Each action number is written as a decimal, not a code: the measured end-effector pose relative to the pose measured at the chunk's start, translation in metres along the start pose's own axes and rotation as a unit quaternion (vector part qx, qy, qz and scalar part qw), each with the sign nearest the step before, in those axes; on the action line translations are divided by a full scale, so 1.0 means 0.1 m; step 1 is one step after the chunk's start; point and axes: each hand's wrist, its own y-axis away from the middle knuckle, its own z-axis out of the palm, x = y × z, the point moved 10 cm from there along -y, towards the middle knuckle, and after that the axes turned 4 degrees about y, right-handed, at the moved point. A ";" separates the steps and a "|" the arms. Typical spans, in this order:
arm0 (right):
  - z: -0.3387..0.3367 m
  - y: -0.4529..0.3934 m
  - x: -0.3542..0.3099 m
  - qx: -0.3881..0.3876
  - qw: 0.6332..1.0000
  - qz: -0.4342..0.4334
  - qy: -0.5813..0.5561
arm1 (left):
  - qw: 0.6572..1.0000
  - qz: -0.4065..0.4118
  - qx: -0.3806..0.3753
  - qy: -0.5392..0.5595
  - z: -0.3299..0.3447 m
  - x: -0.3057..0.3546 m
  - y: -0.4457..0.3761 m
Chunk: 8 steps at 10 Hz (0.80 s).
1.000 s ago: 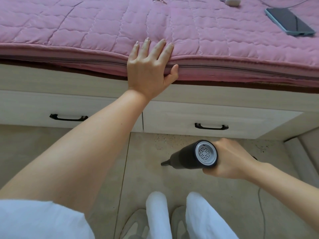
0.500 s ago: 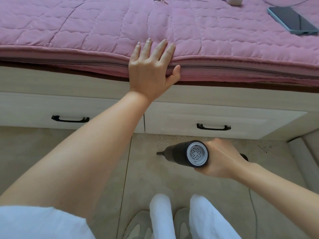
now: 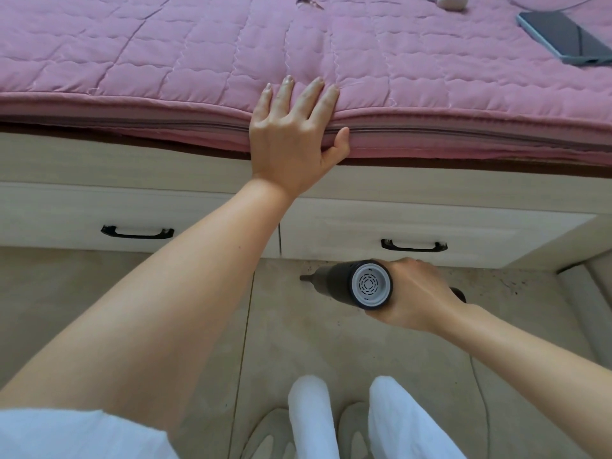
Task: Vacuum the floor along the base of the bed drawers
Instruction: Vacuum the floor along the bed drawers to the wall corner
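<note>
our left hand [image 3: 291,140] spread flat on mattress edge [image 3: 430,127] | our right hand [image 3: 414,293] wrapped around vacuum [image 3: 351,283] | nozzle just below drawers [image 3: 430,226]

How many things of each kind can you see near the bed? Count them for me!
Drawer handles: 2, left handle and right handle
Hands: 2, left hand resting on the quilt, right hand gripping the vacuum
Handheld vacuum: 1
Phone: 1
Pink quilt: 1
Shoes: 2, left shoe and right shoe
Total: 9
</note>
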 end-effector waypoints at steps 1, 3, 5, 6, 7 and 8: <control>0.02 -0.03 0.00 0.003 1.000 -0.001 -0.004 | 1.000 0.000 0.000 -0.001 0.00 0.00 0.00; 0.08 -0.12 0.01 0.018 1.000 0.003 -0.008 | 1.000 0.002 0.005 0.000 0.00 0.00 0.00; 0.14 -0.17 -0.04 0.019 1.000 -0.001 -0.004 | 1.000 0.003 0.005 -0.003 -0.01 0.00 0.00; 0.17 -0.18 -0.08 0.011 1.000 -0.004 -0.006 | 1.000 0.005 0.008 -0.004 -0.01 0.01 0.01; 0.17 -0.20 -0.07 0.007 1.000 0.001 -0.009 | 1.000 0.004 0.009 -0.004 -0.01 -0.01 0.01; 0.13 -0.19 0.00 0.008 1.000 0.006 -0.004 | 1.000 0.003 0.007 -0.004 0.00 0.00 0.01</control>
